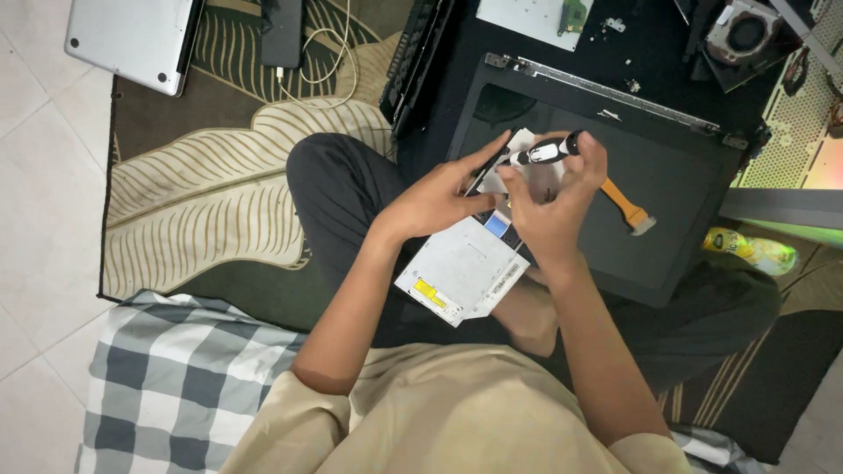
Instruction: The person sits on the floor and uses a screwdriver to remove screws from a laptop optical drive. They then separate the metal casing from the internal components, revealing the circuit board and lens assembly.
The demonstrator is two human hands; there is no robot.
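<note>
Far left, a closed silver laptop [132, 39] lies on the tiles and a checked cloth [176, 386] sits by our knee, both well clear of the work. Moving in, our left hand [439, 197] is closed round a thin dark part [486, 173], pinching it between thumb and fingers just above the flat silver drive [461, 268] that rests on our lap. That drive lies tilted on the leg, and we judge it could slide off if the knee shifts. Just beside, our right hand [553, 197] is clamped on a small black-and-white screwdriver [549, 151], its tip hidden behind the fingers, so we cannot tell where it bears. The two hands are close together, nearly touching; a slip of the driver could jab the left fingers or scar the part. Behind them lies the dark laptop lid [667, 193] with an orange ribbon cable [628, 206] loose, which a sleeve or wrist might snag. Tiny screws [630, 85] beyond could scatter. Far right, a bottle [751, 248] lies on its side.
</note>
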